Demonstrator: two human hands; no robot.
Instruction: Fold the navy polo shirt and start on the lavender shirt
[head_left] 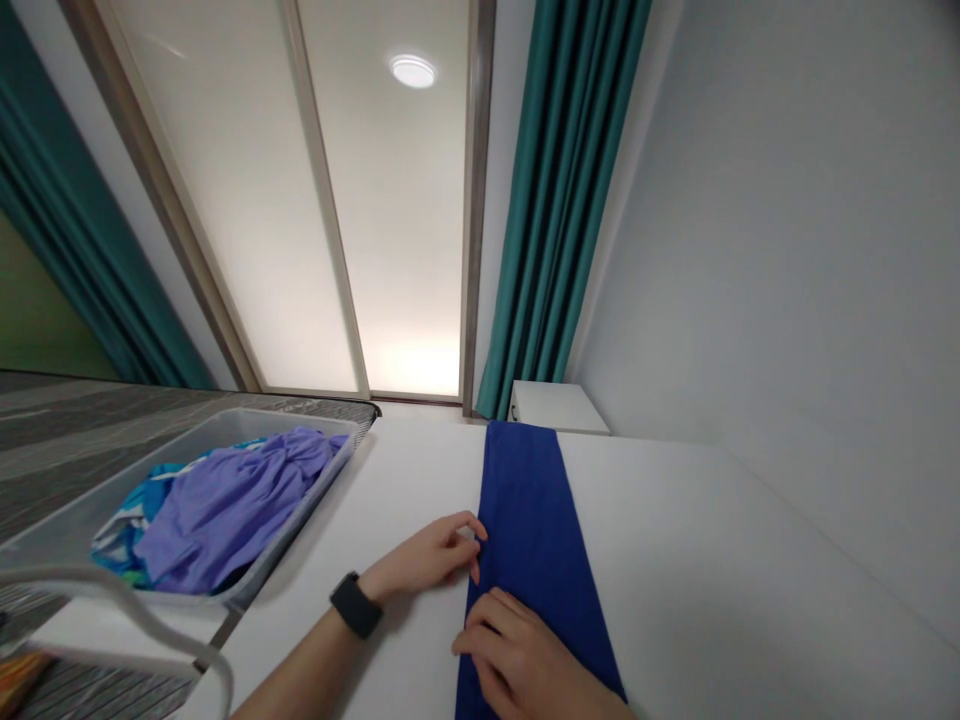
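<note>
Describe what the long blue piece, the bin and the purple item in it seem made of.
Long blue piece: likely cloth, matte, with faint creases. Bin: probably plastic, smooth and translucent-looking. Purple item: soft fabric, matte, from its loose wrinkles; fibre unclear.

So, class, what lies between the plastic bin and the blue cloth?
The head view shows white tabletop, the left hand and a black watch.

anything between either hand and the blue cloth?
Nothing visible. The left hand is at the left edge of the blue cloth; the right hand is over its near part. The plastic bin sits off to the left, not between them.
</note>
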